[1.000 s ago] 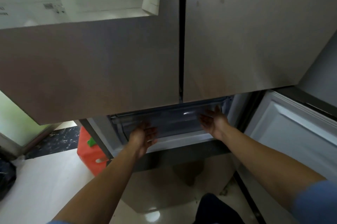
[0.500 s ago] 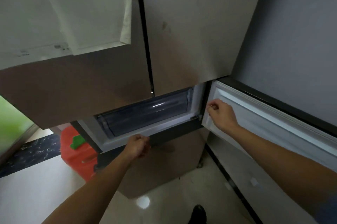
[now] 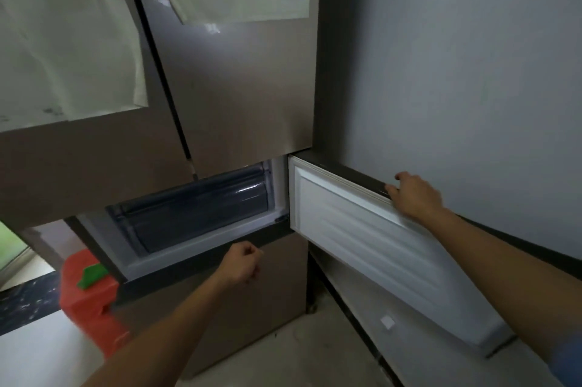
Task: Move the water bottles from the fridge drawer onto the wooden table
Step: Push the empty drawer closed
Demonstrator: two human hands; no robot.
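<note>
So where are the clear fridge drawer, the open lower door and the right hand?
clear fridge drawer (image 3: 198, 210), head view, its translucent front.
open lower door (image 3: 378, 248), head view, white inner lining.
right hand (image 3: 415, 194), head view, back of the hand.

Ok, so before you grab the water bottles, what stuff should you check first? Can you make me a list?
1. The fridge door is swung open: ok, the right hand holds its top edge.
2. The drawer is pulled out: not ok, it sits pushed into the fridge.
3. The bottles are in sight: cannot tell, none shows through the drawer's dim front.
4. The left hand is free to reach: ok, it is curled and holds nothing, just below the drawer.
5. The wooden table is ready: cannot tell, it is out of view.
</note>
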